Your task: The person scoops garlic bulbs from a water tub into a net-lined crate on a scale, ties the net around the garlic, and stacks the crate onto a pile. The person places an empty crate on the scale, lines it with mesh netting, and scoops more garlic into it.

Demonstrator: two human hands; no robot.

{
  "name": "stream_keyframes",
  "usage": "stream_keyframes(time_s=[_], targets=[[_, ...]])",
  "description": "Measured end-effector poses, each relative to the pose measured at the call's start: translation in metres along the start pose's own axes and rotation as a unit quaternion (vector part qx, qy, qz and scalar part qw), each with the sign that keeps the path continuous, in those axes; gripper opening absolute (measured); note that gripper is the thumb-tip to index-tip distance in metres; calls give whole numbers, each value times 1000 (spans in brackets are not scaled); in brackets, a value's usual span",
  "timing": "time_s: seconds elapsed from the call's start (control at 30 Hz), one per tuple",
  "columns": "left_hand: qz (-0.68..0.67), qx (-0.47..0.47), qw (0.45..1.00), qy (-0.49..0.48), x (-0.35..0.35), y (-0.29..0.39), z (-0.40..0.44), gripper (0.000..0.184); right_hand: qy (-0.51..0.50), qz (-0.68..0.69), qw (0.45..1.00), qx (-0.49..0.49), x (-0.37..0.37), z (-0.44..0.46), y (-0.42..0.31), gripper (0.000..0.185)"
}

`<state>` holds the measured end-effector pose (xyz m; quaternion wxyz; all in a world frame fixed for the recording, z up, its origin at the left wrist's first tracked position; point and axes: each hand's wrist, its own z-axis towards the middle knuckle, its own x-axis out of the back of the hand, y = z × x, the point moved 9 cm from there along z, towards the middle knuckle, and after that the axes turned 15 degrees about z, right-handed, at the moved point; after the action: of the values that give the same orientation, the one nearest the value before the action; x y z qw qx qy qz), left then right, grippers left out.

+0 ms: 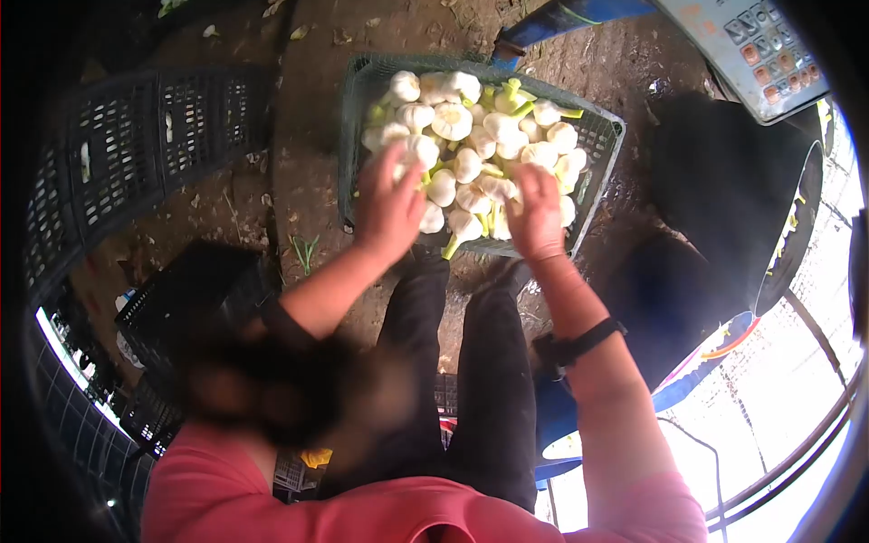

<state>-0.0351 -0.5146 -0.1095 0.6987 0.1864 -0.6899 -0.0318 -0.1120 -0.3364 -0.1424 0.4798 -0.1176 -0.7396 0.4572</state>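
Observation:
A dark green plastic crate full of white garlic bulbs sits on the ground in front of my feet. Short green stems stick out among the bulbs. My left hand reaches over the crate's near left part, its fingers apart over the bulbs, slightly blurred. On the near right side, my right hand lies over other bulbs with fingers stretched forward. Both sets of fingertips touch or nearly touch the garlic. Neither hand visibly lifts a bulb.
Black slatted crates stand along the left, with another black crate nearer me. A weighing scale's keypad panel juts in at top right above a blue post. Large dark tubs stand right. Plant scraps litter the ground.

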Motion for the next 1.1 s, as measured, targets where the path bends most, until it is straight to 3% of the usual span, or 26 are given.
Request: stream_keyframes(time_s=[0.07,0.1,0.13,0.2,0.27,0.4,0.47,0.53,0.6,0.63,0.67,0.7,0.73,0.77,0.8,0.87,0.9,0.93,1.0,1.03,1.07,1.1], targets=[[-76,-71,983,-151,-33,29,-40,37,-90,-87,992,12,-54,-20,-3,59],[-36,-70,980,-182,-34,47,-54,38,-73,-98,992,14,-61,-23,4,60],[-53,-85,978,-183,-45,56,-68,37,-55,-106,993,17,-65,-18,6,61],[40,-130,974,-183,-77,50,-75,33,-78,-120,990,-4,-73,-7,19,60],[-7,-175,970,-169,-84,37,-68,31,-70,-118,990,15,-75,-10,24,60],[0,-204,952,-230,-83,23,-62,20,-61,-93,994,6,-72,-9,22,59],[-6,-208,958,-195,-78,23,-57,15,-75,-66,995,7,-68,-10,21,60],[-78,-95,968,-218,-81,14,-51,13,-101,-17,995,-8,-58,-6,14,63],[-79,-76,970,-215,-81,22,-47,11,-83,-7,996,29,-30,-7,8,53],[-22,-63,968,-242,-85,24,-46,11,-23,241,969,-45,-8,-9,29,45],[33,-48,962,-267,-90,25,-44,11,37,472,874,-112,11,-14,54,37],[32,-43,962,-268,-92,25,-42,11,141,432,877,-153,42,-28,82,30],[17,-55,943,-329,-92,27,-38,9,244,389,868,-190,73,-46,112,23],[-160,25,922,-351,-94,15,-30,10,278,402,830,-269,88,-65,147,27],[-330,105,864,-364,-98,4,-26,13,308,411,784,-348,96,-89,179,32],[-443,263,851,-100,-39,-38,3,21,283,441,758,-387,86,-111,217,44],[-353,252,901,-23,-32,-76,-4,25,251,495,707,-437,61,-127,244,54],[-254,235,937,52,-24,-115,-14,31,239,517,656,-495,49,-129,226,49],[-265,349,885,160,-21,-175,-50,38,113,702,572,-409,-2,-125,233,44],[-281,443,842,127,-38,-188,-65,41,155,704,510,-469,-6,-134,228,36],[-278,446,843,116,-44,-191,-71,41,176,685,574,-413,-5,-139,256,25],[-476,511,716,-19,-93,-188,-89,43,174,656,607,-414,0,-141,254,19]])
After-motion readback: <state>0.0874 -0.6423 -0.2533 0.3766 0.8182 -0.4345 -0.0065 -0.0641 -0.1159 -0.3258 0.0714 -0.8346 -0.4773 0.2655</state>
